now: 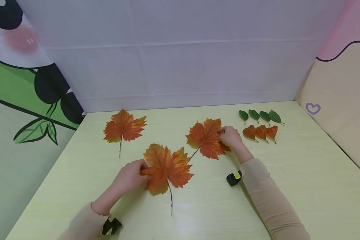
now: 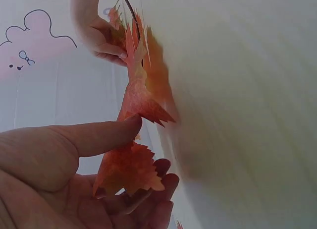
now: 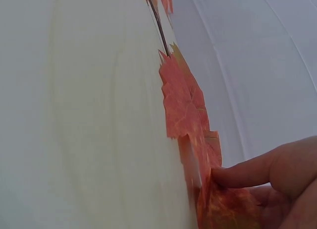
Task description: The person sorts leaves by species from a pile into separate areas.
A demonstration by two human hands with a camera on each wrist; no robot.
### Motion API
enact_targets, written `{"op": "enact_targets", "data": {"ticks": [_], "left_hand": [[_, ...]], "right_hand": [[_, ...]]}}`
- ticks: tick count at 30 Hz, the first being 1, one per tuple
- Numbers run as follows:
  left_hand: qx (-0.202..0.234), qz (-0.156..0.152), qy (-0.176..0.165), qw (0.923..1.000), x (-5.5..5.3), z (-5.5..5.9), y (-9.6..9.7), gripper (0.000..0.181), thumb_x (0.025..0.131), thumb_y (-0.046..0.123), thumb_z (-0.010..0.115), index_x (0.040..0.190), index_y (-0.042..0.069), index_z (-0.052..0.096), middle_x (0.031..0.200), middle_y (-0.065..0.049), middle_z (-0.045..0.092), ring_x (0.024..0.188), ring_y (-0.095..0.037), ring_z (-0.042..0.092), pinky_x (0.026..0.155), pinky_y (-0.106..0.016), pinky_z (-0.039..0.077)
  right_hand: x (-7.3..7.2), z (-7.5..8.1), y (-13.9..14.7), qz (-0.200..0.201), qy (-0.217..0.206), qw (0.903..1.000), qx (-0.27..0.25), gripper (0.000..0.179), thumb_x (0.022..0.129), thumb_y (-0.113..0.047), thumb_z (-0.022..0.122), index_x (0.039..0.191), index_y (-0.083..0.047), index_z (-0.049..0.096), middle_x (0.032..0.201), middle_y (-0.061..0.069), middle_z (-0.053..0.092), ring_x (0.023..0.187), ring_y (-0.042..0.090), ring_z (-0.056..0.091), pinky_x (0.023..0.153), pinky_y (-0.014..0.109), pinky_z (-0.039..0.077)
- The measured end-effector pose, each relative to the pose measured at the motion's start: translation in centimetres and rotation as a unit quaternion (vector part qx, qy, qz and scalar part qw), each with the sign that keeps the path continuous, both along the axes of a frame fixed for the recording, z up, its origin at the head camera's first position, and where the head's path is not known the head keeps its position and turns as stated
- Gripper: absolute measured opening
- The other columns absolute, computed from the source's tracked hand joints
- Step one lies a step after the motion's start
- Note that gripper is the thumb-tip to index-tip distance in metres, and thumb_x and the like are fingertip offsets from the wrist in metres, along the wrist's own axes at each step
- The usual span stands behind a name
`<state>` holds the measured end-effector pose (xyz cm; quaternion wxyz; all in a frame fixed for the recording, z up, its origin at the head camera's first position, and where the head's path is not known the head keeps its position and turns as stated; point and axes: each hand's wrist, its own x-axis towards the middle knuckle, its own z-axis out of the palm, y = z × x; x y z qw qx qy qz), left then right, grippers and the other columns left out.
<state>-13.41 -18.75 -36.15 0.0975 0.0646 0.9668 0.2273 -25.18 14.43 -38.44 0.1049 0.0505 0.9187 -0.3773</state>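
Note:
My left hand (image 1: 131, 176) pinches the left lobe of a large orange maple leaf (image 1: 168, 166), thumb on top and fingers beneath. In the left wrist view that leaf (image 2: 136, 97) stands nearly edge-on, close over the table. Its thin dark stem points toward me in the head view. My right hand (image 1: 230, 136) pinches the right edge of a second orange maple leaf (image 1: 204, 138) farther back, whose stem reaches down-left behind the nearer leaf. The right wrist view shows the thumb (image 3: 242, 173) pressed on this leaf (image 3: 185, 100).
A third maple leaf (image 1: 123, 126) lies at the back left. At the back right, several small green leaves (image 1: 264, 115) form a row above three small orange leaves (image 1: 260, 132). The pale table (image 1: 198, 210) meets a grey-white cloth backdrop (image 1: 183, 73) behind.

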Motion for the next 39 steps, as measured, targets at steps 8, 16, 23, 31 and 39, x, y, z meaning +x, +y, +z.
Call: {"op": "enact_targets", "data": {"ticks": [8, 16, 23, 31, 39], "left_hand": [[0.032, -0.019, -0.018, 0.9991, -2.3, 0.4, -0.9, 0.029, 0.082, 0.014, 0.066, 0.104, 0.003, 0.051, 0.082, -0.007, 0.060, 0.067, -0.017, 0.050, 0.058, -0.028, 0.041], [0.095, 0.006, -0.047, 0.9943, -3.5, 0.2, -1.3, 0.045, 0.086, 0.030, 0.061, 0.118, 0.001, 0.047, 0.102, -0.012, 0.057, 0.086, -0.022, 0.052, 0.072, -0.032, 0.044], [0.160, 0.050, -0.020, 0.9856, -4.0, -0.1, -1.3, 0.037, 0.089, 0.020, 0.058, 0.119, 0.001, 0.048, 0.108, -0.016, 0.056, 0.086, -0.023, 0.053, 0.066, -0.027, 0.044], [0.178, 0.072, 0.027, 0.9810, -5.6, 0.1, -1.4, 0.032, 0.088, 0.011, 0.057, 0.118, 0.002, 0.049, 0.112, -0.019, 0.056, 0.096, -0.029, 0.054, 0.071, -0.030, 0.048], [0.163, 0.076, 0.061, 0.9818, -7.7, 0.8, -1.3, 0.034, 0.089, 0.013, 0.057, 0.120, 0.004, 0.049, 0.116, -0.018, 0.055, 0.099, -0.030, 0.054, 0.077, -0.037, 0.048]], "right_hand": [[0.0, 0.1, -0.1, -0.004, -0.005, 1.0000, -0.003, 0.033, 0.086, -0.007, 0.057, 0.119, 0.001, 0.056, 0.099, 0.015, 0.056, 0.079, 0.023, 0.047, 0.066, 0.028, 0.038], [0.0, 0.0, -0.1, -0.006, -0.007, 1.0000, 0.003, 0.033, 0.087, -0.008, 0.057, 0.119, 0.000, 0.056, 0.102, 0.015, 0.056, 0.079, 0.024, 0.046, 0.066, 0.028, 0.037], [0.0, 0.1, 0.0, 0.002, -0.003, 1.0000, 0.009, 0.035, 0.086, -0.008, 0.058, 0.120, 0.000, 0.056, 0.108, 0.017, 0.057, 0.084, 0.025, 0.048, 0.069, 0.030, 0.038], [-0.1, 0.0, 0.1, 0.000, -0.005, 1.0000, 0.004, 0.036, 0.086, -0.007, 0.058, 0.121, 0.000, 0.055, 0.111, 0.017, 0.056, 0.084, 0.025, 0.047, 0.069, 0.030, 0.038], [0.1, 0.1, -0.1, -0.003, -0.009, 1.0000, 0.001, 0.035, 0.086, -0.007, 0.057, 0.121, -0.001, 0.055, 0.109, 0.017, 0.056, 0.081, 0.024, 0.046, 0.066, 0.029, 0.037]]}}
